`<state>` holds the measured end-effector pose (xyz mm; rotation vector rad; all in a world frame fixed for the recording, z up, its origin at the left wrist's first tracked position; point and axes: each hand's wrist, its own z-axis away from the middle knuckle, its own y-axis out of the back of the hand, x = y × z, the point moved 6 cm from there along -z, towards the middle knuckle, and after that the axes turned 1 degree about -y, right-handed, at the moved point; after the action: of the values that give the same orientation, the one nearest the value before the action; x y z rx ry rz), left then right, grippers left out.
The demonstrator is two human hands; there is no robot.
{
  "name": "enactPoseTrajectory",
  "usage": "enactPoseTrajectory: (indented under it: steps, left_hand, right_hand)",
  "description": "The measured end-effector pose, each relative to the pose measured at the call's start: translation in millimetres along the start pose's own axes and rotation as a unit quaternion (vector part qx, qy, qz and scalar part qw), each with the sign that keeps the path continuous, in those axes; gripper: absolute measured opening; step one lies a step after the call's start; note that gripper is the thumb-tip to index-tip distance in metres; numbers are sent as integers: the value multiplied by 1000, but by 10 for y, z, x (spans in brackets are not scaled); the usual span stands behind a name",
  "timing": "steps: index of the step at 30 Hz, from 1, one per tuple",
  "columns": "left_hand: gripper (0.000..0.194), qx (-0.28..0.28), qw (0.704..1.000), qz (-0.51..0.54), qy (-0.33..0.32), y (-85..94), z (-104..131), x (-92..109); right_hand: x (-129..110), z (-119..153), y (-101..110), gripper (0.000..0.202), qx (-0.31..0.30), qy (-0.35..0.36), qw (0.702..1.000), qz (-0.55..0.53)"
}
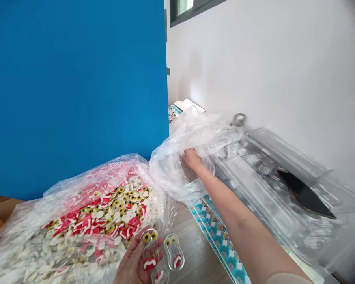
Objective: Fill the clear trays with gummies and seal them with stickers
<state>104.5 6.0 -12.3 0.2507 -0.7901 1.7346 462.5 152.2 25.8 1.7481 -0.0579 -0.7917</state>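
In the head view, my left hand (134, 258) at the bottom centre holds a clear plastic case (149, 250) with two yellow eyes and a red mouth with white teeth. A similar case (174, 252) is just right of it, and part of another (159, 275) shows below. My right hand (192, 158) reaches into the mouth of a translucent plastic bag (168, 167); its fingertips are partly hidden, and what they hold, if anything, cannot be made out. Left of the hands, a large clear bag (51, 197) holds many loose eyes and red-and-white mouth pieces.
Clear plastic trays (254, 185) with moulded pieces line the right side, with a black pointed object (306, 195) on them. Turquoise printed sheets (217, 232) lie under my right forearm. A blue panel (77, 90) stands behind the left bag, and a white wall (269, 67) rises at right.
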Motion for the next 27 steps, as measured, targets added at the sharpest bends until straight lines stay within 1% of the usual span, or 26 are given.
enactPoseTrajectory:
  steps: [2, 4, 6, 8, 10, 12, 14, 15, 17, 18, 19, 21, 24, 25, 27]
  left_hand:
    - [46, 10, 1000, 2, 6, 1, 1, 16]
    - [44, 16, 1000, 3, -12, -17, 15, 42]
    - [41, 9, 999, 0, -36, -56, 37, 60]
    - [39, -7, 998, -4, -56, -105, 70, 58]
    - [37, -34, 997, -3, -63, -169, 118, 31]
    - [35, -75, 995, 9, -61, -257, 180, -15]
    - [33, -123, 990, 34, -55, -363, 251, -81]
    - [33, -146, 987, 47, -54, -416, 287, -118]
    - [34, -184, 979, 64, -65, -510, 364, -199]
    - [34, -199, 975, 67, -72, -548, 404, -246]
    - [34, -208, 972, 68, -82, -574, 443, -294]
    - [32, -209, 971, 67, -100, -586, 508, -393]
    - [33, -190, 973, 66, -115, -540, 572, -521]
    - [35, -185, 973, 68, -116, -522, 586, -554]
    - [34, -180, 974, 76, -112, -495, 611, -600]
  right_hand:
    - [28, 13, -5, 20, 7, -10, 1000, -21]
    - [44, 86, 42, 16, 23, -10, 999, -47]
    - [46, 226, 149, 15, 42, -4, 996, -79]
    - [29, 462, 293, 17, 52, 0, 992, -119]
    - [-19, 819, 432, 21, 48, 0, 985, -165]
    - [-103, 1287, 517, 31, 27, -10, 969, -247]
    - [-213, 1812, 493, 36, -28, -44, 904, -425]
    - [-281, 2074, 453, 36, -58, -62, 877, -472]
    - [-396, 2546, 342, 35, -104, -102, 845, -514]
    - [-443, 2739, 287, 34, -115, -116, 838, -521]
    - [-478, 2898, 240, 33, -119, -124, 838, -518]
    - [-521, 3114, 192, 29, -100, -119, 857, -491]
    - [-542, 3277, 232, 22, -40, -81, 902, -423]
    - [-543, 3313, 252, 21, -26, -71, 910, -408]
    - [-531, 3370, 265, 22, -21, -65, 911, -406]
